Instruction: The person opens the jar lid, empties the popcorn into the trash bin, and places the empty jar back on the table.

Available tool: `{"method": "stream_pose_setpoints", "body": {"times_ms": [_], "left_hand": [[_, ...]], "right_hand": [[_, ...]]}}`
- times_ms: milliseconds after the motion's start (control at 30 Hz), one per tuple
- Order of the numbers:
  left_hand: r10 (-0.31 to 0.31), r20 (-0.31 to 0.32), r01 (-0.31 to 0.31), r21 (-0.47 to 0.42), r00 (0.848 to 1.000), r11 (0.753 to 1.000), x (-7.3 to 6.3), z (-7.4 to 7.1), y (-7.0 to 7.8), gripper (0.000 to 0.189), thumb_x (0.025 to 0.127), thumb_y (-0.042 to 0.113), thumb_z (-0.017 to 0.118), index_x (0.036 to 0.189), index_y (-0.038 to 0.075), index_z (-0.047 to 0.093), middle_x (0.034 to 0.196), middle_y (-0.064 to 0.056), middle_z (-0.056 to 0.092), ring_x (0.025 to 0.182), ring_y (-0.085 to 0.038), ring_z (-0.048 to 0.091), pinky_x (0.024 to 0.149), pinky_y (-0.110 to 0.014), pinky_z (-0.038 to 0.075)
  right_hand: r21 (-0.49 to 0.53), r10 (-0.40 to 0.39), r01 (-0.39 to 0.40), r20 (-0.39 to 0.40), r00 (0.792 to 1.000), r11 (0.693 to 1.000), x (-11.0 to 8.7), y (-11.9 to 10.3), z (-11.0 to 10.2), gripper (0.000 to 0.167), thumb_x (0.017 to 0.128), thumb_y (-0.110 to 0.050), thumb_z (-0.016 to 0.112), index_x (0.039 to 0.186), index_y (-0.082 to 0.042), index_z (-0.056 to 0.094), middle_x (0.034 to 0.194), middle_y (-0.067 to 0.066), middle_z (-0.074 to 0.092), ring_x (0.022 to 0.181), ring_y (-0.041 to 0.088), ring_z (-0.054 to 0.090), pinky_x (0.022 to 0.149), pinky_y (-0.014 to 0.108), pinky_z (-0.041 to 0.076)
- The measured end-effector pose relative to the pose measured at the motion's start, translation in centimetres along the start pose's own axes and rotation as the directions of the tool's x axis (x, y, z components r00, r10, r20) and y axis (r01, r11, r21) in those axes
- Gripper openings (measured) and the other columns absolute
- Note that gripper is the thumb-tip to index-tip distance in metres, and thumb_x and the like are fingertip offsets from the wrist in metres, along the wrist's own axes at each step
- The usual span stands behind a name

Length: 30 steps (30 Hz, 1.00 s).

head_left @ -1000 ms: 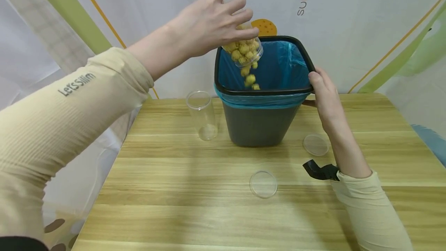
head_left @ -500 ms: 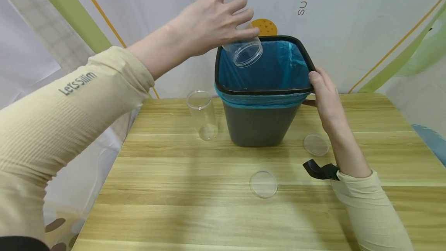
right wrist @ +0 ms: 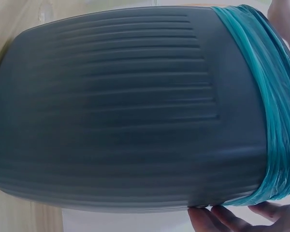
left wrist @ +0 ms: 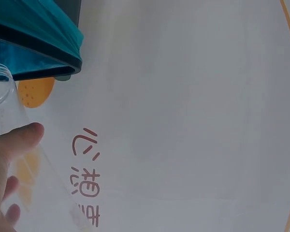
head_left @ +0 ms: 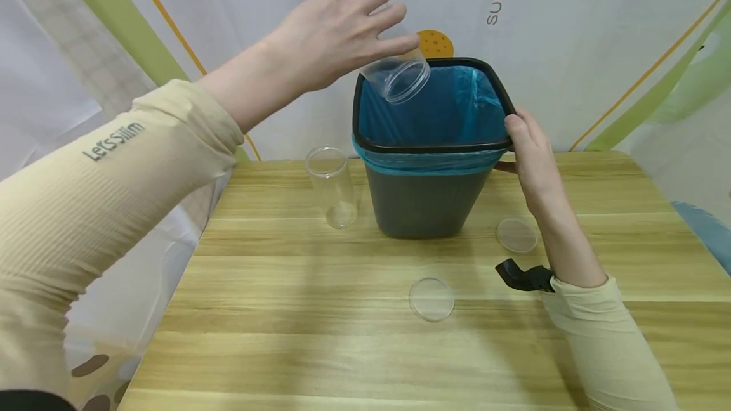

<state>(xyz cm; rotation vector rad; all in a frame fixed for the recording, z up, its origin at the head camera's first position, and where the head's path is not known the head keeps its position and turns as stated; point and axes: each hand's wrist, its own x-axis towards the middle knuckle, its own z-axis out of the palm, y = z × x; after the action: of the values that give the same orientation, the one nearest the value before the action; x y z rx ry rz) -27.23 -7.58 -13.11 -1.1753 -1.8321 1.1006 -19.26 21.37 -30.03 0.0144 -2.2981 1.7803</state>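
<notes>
My left hand [head_left: 342,33] grips a clear plastic jar [head_left: 405,81], tilted mouth-down over the near left part of a trash bin's opening. The jar looks empty; in the left wrist view its clear wall [left wrist: 48,193] runs past my thumb. The grey trash bin [head_left: 425,205] stands upright on the table, with a blue bag [head_left: 440,113] lining it and folded over its black rim. At the bin's right side my right hand [head_left: 533,157] holds the rim, thumb on top. The right wrist view shows the bin's ribbed side [right wrist: 135,106] and my fingertips [right wrist: 203,217] against it.
A second clear jar [head_left: 333,189] stands uncapped left of the bin. Two clear round lids lie on the wooden table [head_left: 257,322]: one lid [head_left: 431,300] in front of the bin, another lid [head_left: 516,235] near my right wrist. A printed curtain [head_left: 571,49] hangs behind.
Yellow popcorn-like balls were falling from the jar into the bin a second ago; the jar has since emptied. My left hand has shifted slightly up and left with it. The right hand stays put.
</notes>
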Motion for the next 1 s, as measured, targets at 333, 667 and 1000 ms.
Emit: {"method": "stream_pose_setpoints", "body": {"times_ms": [333,667,1000], "left_hand": [[-0.112,-0.047,0.108,-0.074,0.993,0.991,-1.4,0.4,-0.3,0.078,0.087,0.003,0.071,0.153,0.017,0.031,0.136,-0.019,0.052,0.126,-0.038,0.050,0.115,-0.051,0.038],[-0.258,-0.075,0.239,-0.199,0.963,0.950,-2.1,0.5,-0.2,0.059,0.097,0.011,0.062,0.149,0.018,0.035,0.134,-0.017,0.052,0.122,-0.037,0.050,0.107,-0.051,0.042],[-0.442,-0.096,0.390,-0.331,0.892,0.859,-3.0,0.6,1.0,0.070,0.095,0.020,0.069,0.156,0.020,0.033,0.146,-0.015,0.052,0.129,-0.036,0.050,0.107,-0.051,0.039]], "right_hand": [[-0.004,-0.008,0.008,-0.024,1.000,1.000,0.7,0.5,0.0,0.052,0.106,-0.057,0.032,0.141,-0.024,0.052,0.125,-0.008,0.054,0.115,0.017,0.057,0.088,0.037,0.053],[-0.028,-0.001,0.000,-0.024,1.000,1.000,0.8,0.7,-0.2,0.061,0.106,-0.061,0.027,0.148,-0.023,0.047,0.137,0.000,0.051,0.121,0.019,0.056,0.105,0.060,0.050],[-0.014,0.012,-0.012,0.014,1.000,1.000,0.8,0.7,-0.8,0.068,0.105,-0.064,0.022,0.153,-0.021,0.043,0.153,0.012,0.043,0.128,0.026,0.051,0.110,0.071,0.042]]}}
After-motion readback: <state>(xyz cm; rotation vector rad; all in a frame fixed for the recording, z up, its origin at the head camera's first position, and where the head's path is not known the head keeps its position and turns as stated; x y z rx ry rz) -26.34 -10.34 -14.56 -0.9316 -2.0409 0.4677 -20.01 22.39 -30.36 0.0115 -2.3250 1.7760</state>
